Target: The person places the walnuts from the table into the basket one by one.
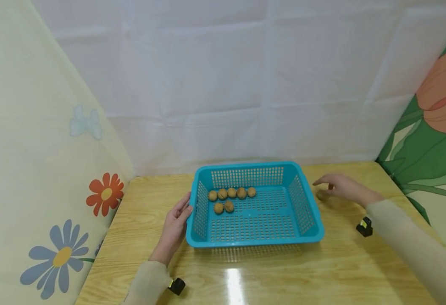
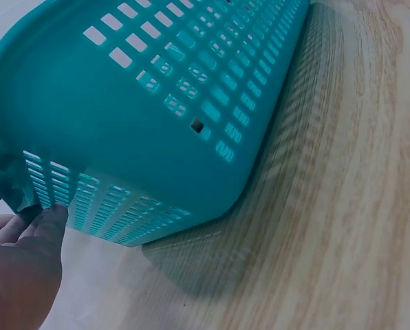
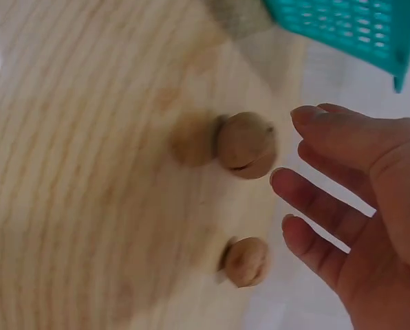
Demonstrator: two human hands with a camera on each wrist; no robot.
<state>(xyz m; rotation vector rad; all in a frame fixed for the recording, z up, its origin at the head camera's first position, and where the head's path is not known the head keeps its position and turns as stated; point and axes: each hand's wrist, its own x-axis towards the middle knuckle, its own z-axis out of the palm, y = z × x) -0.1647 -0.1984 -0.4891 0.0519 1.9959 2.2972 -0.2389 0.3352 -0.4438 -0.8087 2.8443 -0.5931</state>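
Observation:
A turquoise plastic basket (image 1: 255, 243) with perforated walls stands on the table. Several walnuts (image 1: 223, 194) lie in its left part, five in a back row... rather, grouped in two short rows. At the basket's left end my left hand (image 1: 175, 222) holds the rim, thumb on top and fingers against the outer wall; the left wrist view shows these fingers (image 2: 50, 223) under the rim. Right of the basket, my right hand (image 1: 341, 188) hovers with loosely bent fingers beside a walnut (image 1: 320, 195). In the right wrist view two walnuts, one nearer (image 3: 247, 146) and one lower (image 3: 246, 262), lie just off the fingertips, with nothing held.
The wooden table (image 1: 150, 199) meets a white cloth backdrop (image 1: 215, 84) behind the basket. Flower-patterned cloths hang on the left (image 1: 55, 169) and right (image 1: 444, 140). Black wrist devices show near both sleeves.

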